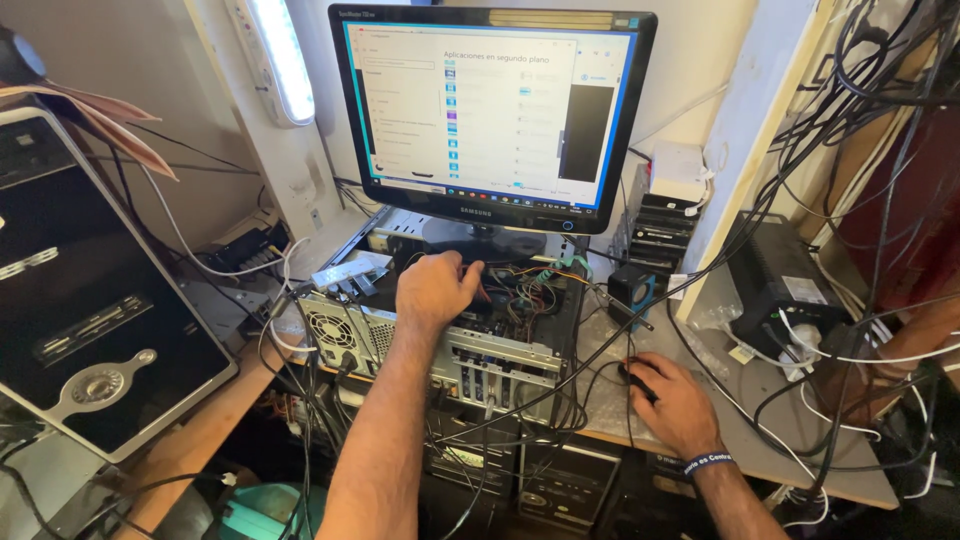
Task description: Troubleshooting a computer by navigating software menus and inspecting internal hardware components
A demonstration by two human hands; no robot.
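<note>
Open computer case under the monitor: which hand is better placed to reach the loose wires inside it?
Left, probably. The left hand already rests inside the open computer case, right beside the coloured wires. The right hand sits off to the side on the black mouse, on the table.

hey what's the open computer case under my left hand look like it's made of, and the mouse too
The open computer case looks like bare sheet metal: dull grey, perforated, with stamped slots. The mouse under the right hand looks like black plastic, though mostly covered.
</note>
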